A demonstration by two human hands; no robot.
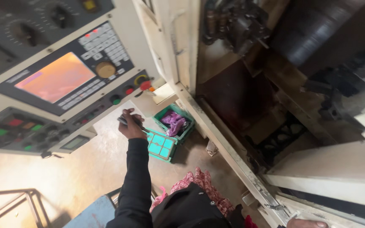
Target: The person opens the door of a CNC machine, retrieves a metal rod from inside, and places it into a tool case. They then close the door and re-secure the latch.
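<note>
My left hand [131,125], in a black sleeve, reaches forward below the machine's control panel [64,80]. It is closed around a thin dark rod-like tool [124,121] that sticks out to the left. It hovers just under the row of round buttons, near a green button [115,100] and a red one [129,90]. Only a sliver of my right hand [307,223] shows at the bottom edge, by the cream door rail [233,160]; its fingers are hidden.
The panel has an orange screen [58,78], a keypad and a round knob [105,69]. Two green crates [162,145] stand on the floor, one holding purple cloth [173,122]. The open machine bay [250,93] lies to the right. A metal frame [22,202] is at lower left.
</note>
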